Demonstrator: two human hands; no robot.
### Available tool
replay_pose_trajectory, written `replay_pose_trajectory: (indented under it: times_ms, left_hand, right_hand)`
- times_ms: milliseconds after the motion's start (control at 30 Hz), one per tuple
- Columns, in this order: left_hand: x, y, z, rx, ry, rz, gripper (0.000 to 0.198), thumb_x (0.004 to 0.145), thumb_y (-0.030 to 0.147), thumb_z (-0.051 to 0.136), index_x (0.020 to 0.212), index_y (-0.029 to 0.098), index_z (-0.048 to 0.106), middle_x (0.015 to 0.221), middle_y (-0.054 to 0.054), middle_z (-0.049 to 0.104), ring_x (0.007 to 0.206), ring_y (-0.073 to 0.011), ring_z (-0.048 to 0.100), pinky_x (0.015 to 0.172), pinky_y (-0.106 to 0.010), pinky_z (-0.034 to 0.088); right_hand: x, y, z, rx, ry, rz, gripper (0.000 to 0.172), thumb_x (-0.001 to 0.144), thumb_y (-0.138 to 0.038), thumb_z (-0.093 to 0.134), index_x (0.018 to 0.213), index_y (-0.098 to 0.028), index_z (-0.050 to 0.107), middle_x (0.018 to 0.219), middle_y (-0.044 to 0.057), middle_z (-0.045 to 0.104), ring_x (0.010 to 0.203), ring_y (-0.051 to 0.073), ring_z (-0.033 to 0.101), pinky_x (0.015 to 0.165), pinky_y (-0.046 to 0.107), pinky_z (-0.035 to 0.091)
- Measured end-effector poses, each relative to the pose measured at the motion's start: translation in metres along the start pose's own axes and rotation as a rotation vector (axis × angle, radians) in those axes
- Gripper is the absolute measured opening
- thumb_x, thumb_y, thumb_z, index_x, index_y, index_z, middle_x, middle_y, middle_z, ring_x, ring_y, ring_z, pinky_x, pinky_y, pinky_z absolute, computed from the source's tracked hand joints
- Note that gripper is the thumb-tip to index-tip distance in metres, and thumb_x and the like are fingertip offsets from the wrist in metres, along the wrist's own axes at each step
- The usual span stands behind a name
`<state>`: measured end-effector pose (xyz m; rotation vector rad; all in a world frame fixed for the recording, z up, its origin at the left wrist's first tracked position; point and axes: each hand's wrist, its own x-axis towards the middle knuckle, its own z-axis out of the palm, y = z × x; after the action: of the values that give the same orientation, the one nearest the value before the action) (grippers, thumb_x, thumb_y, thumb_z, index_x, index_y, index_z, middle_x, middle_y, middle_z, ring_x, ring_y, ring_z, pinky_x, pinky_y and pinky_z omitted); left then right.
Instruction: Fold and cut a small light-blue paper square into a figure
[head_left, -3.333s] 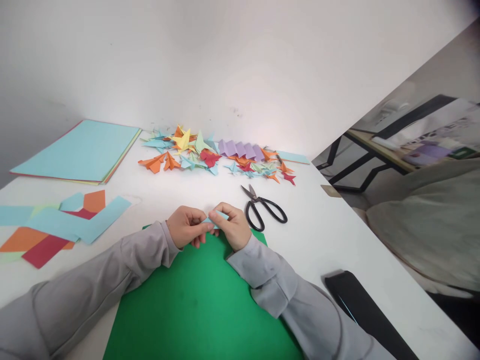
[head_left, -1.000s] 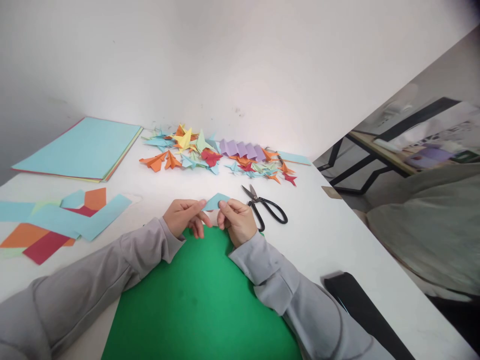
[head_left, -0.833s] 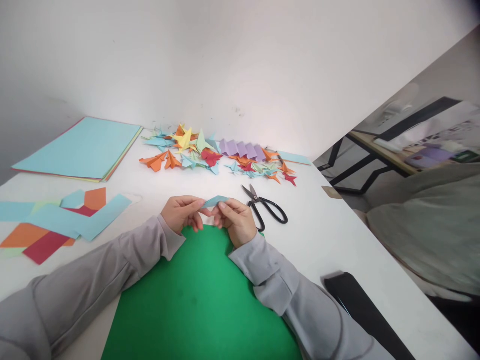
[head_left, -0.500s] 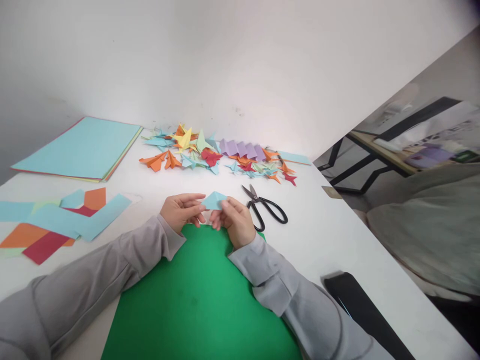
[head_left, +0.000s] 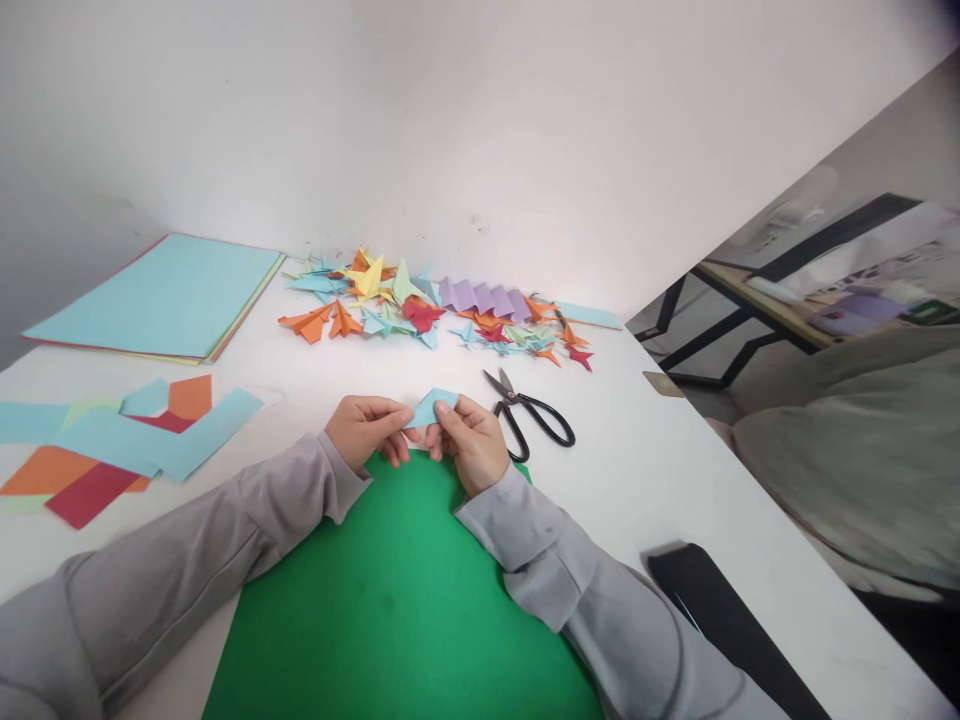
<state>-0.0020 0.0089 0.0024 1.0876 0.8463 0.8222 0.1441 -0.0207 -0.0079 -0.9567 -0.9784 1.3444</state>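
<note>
A small folded piece of light blue paper (head_left: 429,408) is held up between my two hands, over the far edge of a green sheet (head_left: 390,580). My left hand (head_left: 369,428) pinches its left corner between thumb and forefinger. On the right side, my right hand (head_left: 471,440) grips it, the thumb lying on its near face. The paper comes to a point at the top; its back is hidden. Just right of my right hand lie black-handled scissors (head_left: 529,410), their blades slightly apart and pointing away.
Loose coloured paper pieces (head_left: 112,440) lie at left, before a stack of large sheets (head_left: 157,300). Folded paper figures (head_left: 375,290) and a purple pleated strip (head_left: 484,298) line the wall. A long black object (head_left: 727,620) rests near the right edge.
The blue paper has tilted, its left corner dropping and its right side rising. My left fingers have closed in on that left corner. My right thumb has shifted left across the paper.
</note>
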Motion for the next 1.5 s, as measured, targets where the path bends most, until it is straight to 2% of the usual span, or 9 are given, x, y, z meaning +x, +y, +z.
replay_pose_trajectory:
  times_ms: [233, 467, 667, 833, 967, 1100, 1200, 1333, 1500]
  left_hand:
    - [-0.006, 0.005, 0.002, 0.087, -0.088, -0.031, 0.031, 0.061, 0.039, 0.069, 0.067, 0.010, 0.061, 0.058, -0.004, 0.064, 0.034, -0.0124, 0.055, 0.028, -0.022, 0.042]
    - [-0.011, 0.008, 0.007, 0.212, -0.154, -0.055, 0.029, 0.062, 0.037, 0.067, 0.060, 0.010, 0.057, 0.049, -0.002, 0.061, 0.031, -0.0107, 0.053, 0.028, -0.019, 0.041]
    - [-0.011, 0.006, 0.006, 0.289, -0.139, -0.020, 0.035, 0.069, 0.043, 0.060, 0.053, 0.013, 0.051, 0.034, 0.002, 0.051, 0.026, -0.0088, 0.046, 0.025, -0.017, 0.034]
    - [-0.009, 0.005, 0.006, 0.243, -0.046, 0.056, 0.034, 0.071, 0.045, 0.057, 0.058, 0.013, 0.052, 0.031, 0.003, 0.048, 0.025, -0.0091, 0.044, 0.025, -0.017, 0.033]
    - [-0.008, 0.006, 0.006, 0.157, 0.014, 0.057, 0.035, 0.068, 0.045, 0.060, 0.058, 0.013, 0.052, 0.034, 0.003, 0.050, 0.028, -0.0100, 0.047, 0.026, -0.018, 0.036]
    - [-0.004, 0.005, 0.002, 0.070, -0.039, 0.011, 0.037, 0.065, 0.048, 0.062, 0.059, 0.013, 0.051, 0.035, 0.001, 0.052, 0.029, -0.0108, 0.049, 0.028, -0.019, 0.037]
    - [-0.003, 0.005, 0.000, 0.024, -0.123, -0.027, 0.040, 0.063, 0.051, 0.063, 0.059, 0.013, 0.052, 0.039, 0.001, 0.054, 0.030, -0.0103, 0.049, 0.028, -0.019, 0.036]
    - [-0.004, 0.006, -0.001, 0.037, -0.155, -0.029, 0.040, 0.064, 0.051, 0.063, 0.058, 0.013, 0.052, 0.040, 0.002, 0.052, 0.030, -0.0092, 0.048, 0.028, -0.018, 0.033]
    - [-0.006, 0.007, 0.003, 0.063, -0.135, -0.059, 0.037, 0.061, 0.047, 0.066, 0.058, 0.012, 0.054, 0.043, 0.000, 0.054, 0.030, -0.0098, 0.049, 0.028, -0.019, 0.035]
  right_hand:
    - [0.000, 0.003, -0.002, -0.056, -0.026, 0.010, 0.027, 0.070, -0.039, 0.065, 0.063, -0.015, 0.056, 0.042, -0.003, 0.059, 0.031, 0.005, 0.046, 0.032, 0.016, 0.035]
    - [-0.003, 0.000, 0.001, -0.156, -0.043, 0.006, 0.026, 0.072, -0.041, 0.062, 0.070, -0.016, 0.057, 0.034, -0.006, 0.053, 0.025, 0.005, 0.039, 0.026, 0.015, 0.026]
    - [-0.004, -0.002, -0.001, -0.182, -0.098, 0.062, 0.027, 0.071, -0.041, 0.062, 0.068, -0.016, 0.056, 0.031, -0.007, 0.049, 0.021, 0.004, 0.034, 0.024, 0.014, 0.022]
    - [-0.005, -0.002, -0.001, -0.177, -0.171, 0.061, 0.029, 0.070, -0.036, 0.065, 0.088, -0.016, 0.055, 0.036, -0.008, 0.053, 0.025, 0.006, 0.040, 0.028, 0.014, 0.029]
    - [-0.004, -0.001, -0.001, -0.103, -0.104, 0.019, 0.032, 0.070, -0.034, 0.063, 0.094, -0.018, 0.050, 0.045, -0.006, 0.059, 0.031, 0.007, 0.046, 0.033, 0.017, 0.036]
    - [-0.003, -0.002, -0.001, 0.008, -0.058, 0.026, 0.027, 0.076, -0.032, 0.051, 0.100, -0.019, 0.052, 0.050, -0.004, 0.061, 0.036, 0.009, 0.050, 0.035, 0.018, 0.037]
    - [-0.003, -0.002, -0.001, 0.000, -0.069, 0.001, 0.033, 0.071, -0.026, 0.057, 0.104, -0.021, 0.055, 0.052, -0.005, 0.059, 0.041, 0.009, 0.052, 0.036, 0.018, 0.037]
    - [-0.004, -0.001, 0.000, -0.045, -0.106, -0.072, 0.025, 0.070, -0.031, 0.062, 0.092, -0.019, 0.062, 0.053, -0.004, 0.058, 0.044, 0.009, 0.053, 0.038, 0.019, 0.038]
    - [-0.003, 0.000, 0.000, -0.037, -0.033, -0.045, 0.020, 0.068, -0.036, 0.066, 0.072, -0.018, 0.058, 0.048, -0.004, 0.057, 0.041, 0.008, 0.051, 0.037, 0.018, 0.037]
